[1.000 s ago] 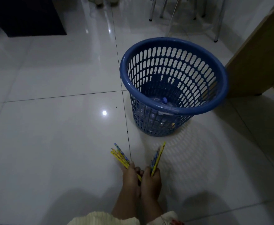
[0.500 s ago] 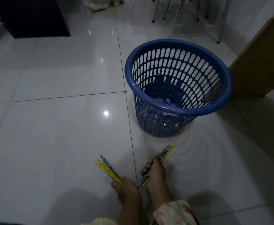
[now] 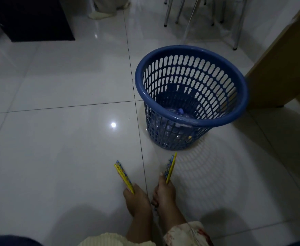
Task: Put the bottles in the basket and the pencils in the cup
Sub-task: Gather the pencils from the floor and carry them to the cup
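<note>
Your left hand (image 3: 138,199) sits low at about 6 o'clock in the view, fist closed around a small bundle of yellow-and-blue pencils (image 3: 123,176) that fan up and out toward 11 o'clock. Your right hand (image 3: 164,194) is just beside it, the two nearly touching at the knuckles, and it too is clenched on a second bundle of pencils (image 3: 170,167), these pointing toward 1 o'clock. Both bundles are held above the floor (image 3: 56,157), a glossy pale tile with dark grout lines, one of which runs between your hands.

The blue basket (image 3: 192,121) stands upright on the floor at about 1 o'clock from your hands, near the tips of the right-hand bundle but apart from them. Through its slotted wall and open top you can see clear plastic bottles (image 3: 174,114) lying at the bottom, one with a blue cap (image 3: 181,110).

A wooden panel (image 3: 279,68) rises at 3 o'clock of the basket, close to its rim. Metal chair legs (image 3: 168,11) stand at 12 o'clock, well apart, and a dark mat (image 3: 30,18) lies at 10 o'clock. No cup shows in the view.
</note>
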